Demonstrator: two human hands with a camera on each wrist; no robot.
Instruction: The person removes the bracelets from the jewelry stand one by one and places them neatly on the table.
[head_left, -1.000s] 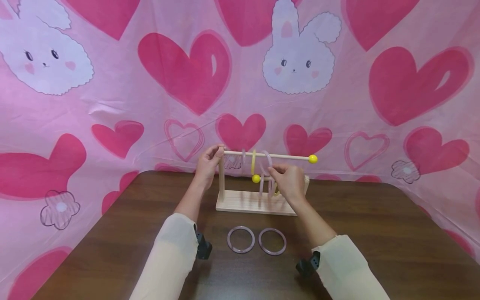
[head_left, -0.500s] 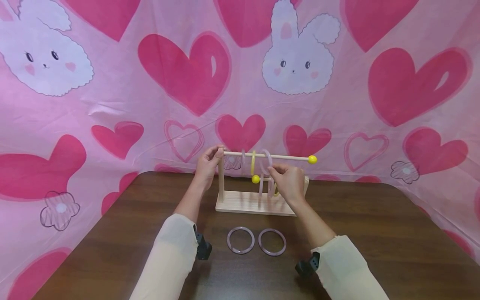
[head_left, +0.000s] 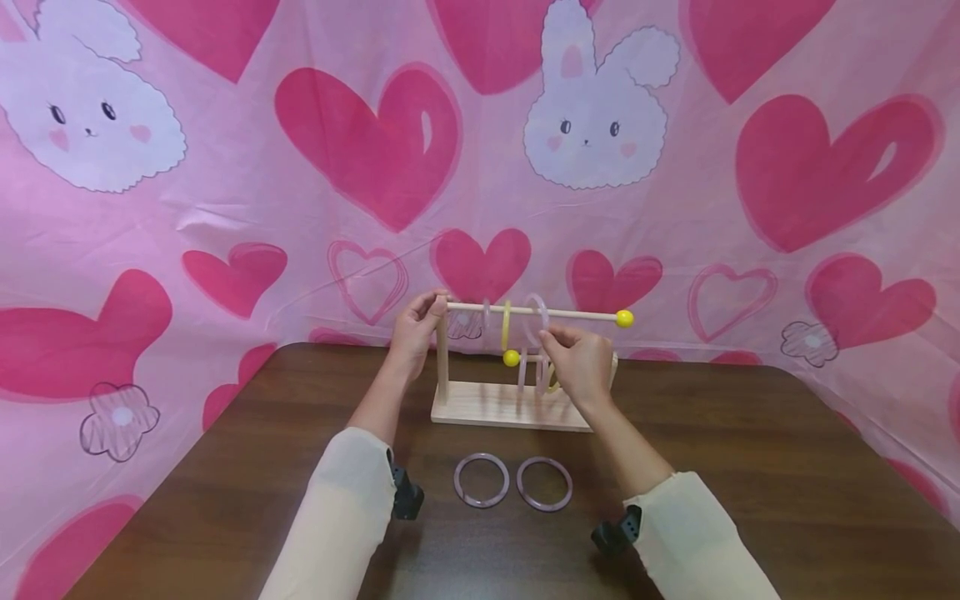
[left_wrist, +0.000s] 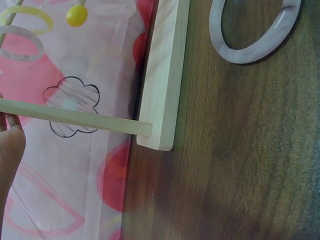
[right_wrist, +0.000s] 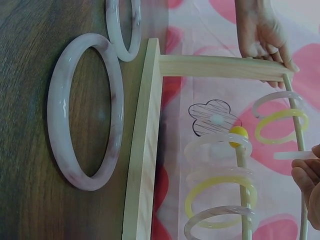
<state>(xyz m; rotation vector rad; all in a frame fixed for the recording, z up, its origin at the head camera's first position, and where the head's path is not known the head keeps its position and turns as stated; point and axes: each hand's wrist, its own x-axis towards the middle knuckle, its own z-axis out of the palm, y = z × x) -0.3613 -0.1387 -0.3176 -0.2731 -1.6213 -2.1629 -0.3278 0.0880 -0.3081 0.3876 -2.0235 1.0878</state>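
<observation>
My right hand (head_left: pixel 581 362) pinches a translucent pale lilac bangle (right_wrist: pixel 285 155) that hangs around the upper rod (head_left: pixel 581 314) of a wooden bangle stand (head_left: pixel 480 404). My left hand (head_left: pixel 412 337) grips the top of the stand's left post (head_left: pixel 442 358). Left of the pinched bangle, a yellow bangle (head_left: pixel 506 327) and another pale bangle (head_left: pixel 487 317) hang on the same rod. Several bangles, pale ones and a yellow one (right_wrist: pixel 189 202), hang on the lower rod (right_wrist: pixel 242 165). My right hand partly hides them in the head view.
Two marbled lilac bangles (head_left: pixel 482 505) lie flat side by side on the brown table (head_left: pixel 315 517), in front of the stand. Yellow balls cap the upper rod (head_left: pixel 625 318) and the lower rod's left end (head_left: pixel 512 358). A pink heart-patterned cloth (head_left: pixel 480 200) hangs behind.
My right hand and the pinched lilac bangle have shifted slightly to the right along the upper rod. My left hand stays on the post, and the two bangles on the table have not moved.
</observation>
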